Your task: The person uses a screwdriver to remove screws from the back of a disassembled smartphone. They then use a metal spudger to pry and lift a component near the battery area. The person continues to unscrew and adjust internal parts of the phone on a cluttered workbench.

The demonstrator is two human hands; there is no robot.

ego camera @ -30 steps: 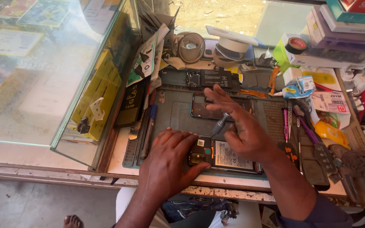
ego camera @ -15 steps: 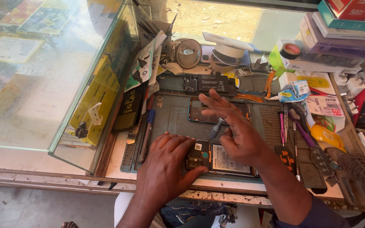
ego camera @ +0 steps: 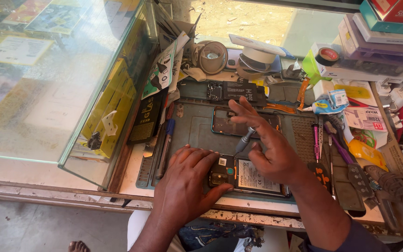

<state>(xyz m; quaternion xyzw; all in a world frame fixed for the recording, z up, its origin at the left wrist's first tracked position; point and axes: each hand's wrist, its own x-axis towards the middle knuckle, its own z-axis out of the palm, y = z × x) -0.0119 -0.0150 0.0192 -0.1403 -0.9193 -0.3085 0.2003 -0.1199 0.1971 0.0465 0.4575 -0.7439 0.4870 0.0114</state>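
- Head view: left hand (ego camera: 185,184) lies flat, fingers together, steadying the opened phone (ego camera: 250,176) at the near edge of the grey work mat (ego camera: 197,128).
- Right hand (ego camera: 269,149) pinches a screwdriver (ego camera: 244,140) over the phone, its other fingers spread.
- A phone back cover (ego camera: 229,122) lies just beyond; pens (ego camera: 166,144) to the left, a glass case (ego camera: 61,79) beside them.

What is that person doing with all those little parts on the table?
A person is working on an opened phone lying on a grey work mat. The left hand presses down on the phone's end to steady it. The right hand holds a small screwdriver, tip down on the phone's insides. Another phone back lies further up the mat, with tools to the right and a glass case on the left.
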